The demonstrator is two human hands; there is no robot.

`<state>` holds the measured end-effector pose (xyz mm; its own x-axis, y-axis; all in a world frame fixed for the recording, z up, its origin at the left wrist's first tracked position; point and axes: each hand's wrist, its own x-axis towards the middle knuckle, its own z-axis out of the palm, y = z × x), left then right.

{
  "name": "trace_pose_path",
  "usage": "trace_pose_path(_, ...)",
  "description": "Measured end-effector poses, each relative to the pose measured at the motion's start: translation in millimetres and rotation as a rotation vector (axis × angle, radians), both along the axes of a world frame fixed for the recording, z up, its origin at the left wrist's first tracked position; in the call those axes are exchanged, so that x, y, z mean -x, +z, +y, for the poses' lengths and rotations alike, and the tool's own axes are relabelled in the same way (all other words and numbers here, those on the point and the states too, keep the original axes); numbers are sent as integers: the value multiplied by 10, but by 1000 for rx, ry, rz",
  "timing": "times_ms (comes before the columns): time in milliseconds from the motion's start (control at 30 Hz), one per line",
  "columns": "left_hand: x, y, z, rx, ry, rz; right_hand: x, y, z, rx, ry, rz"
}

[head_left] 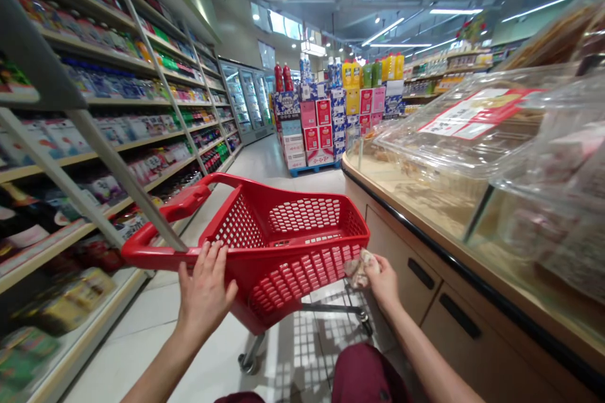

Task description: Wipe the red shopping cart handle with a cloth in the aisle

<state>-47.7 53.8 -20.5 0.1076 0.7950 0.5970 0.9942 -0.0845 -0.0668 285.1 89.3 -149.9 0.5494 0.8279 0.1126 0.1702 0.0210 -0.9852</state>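
A red plastic shopping cart (283,245) with perforated basket walls stands slantwise in front of me on wheeled metal legs. My left hand (205,283) lies against its near rim, fingers stretched and apart, thumb pointing to the right. Low on the right, my right hand (382,280) pinches a crumpled, pale patterned cloth (362,269). This cloth touches the outer side of the basket near its right end. No goods show inside the part of the basket that I can see.
Drink shelves (118,88) line the left side. At right stands a wooden counter (425,233) with glass edging and clear plastic food boxes (454,119). A stacked drinks display (326,119) stands ahead on a blue pallet. A grey metal frame (108,164) crosses the left foreground.
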Motion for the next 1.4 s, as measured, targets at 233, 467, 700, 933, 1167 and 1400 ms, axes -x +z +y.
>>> trace_pose_path(233,-1164,-387,-222,557,-415,-1011,284,753,-602,21,583,319)
trace_pose_path(467,-1715,-717,-309,1016,-375,-1801,481,753,-645,-219,352,-434)
trace_pose_path(700,-1596,-582,-341,1060,-369,-2024,556,463,-912,-349,542,-920)
trace_pose_path(933,-1576,-609,-401,1216,-225,-1750,443,405,-978,-479,626,-862)
trace_pose_path(1167,-960,-134,6,686,-258,-1023,25,575,-296,-543,340,-871)
trace_pose_path(1400,-207,23,409,186,-40,107,-125,-174,77,-474,274,-884)
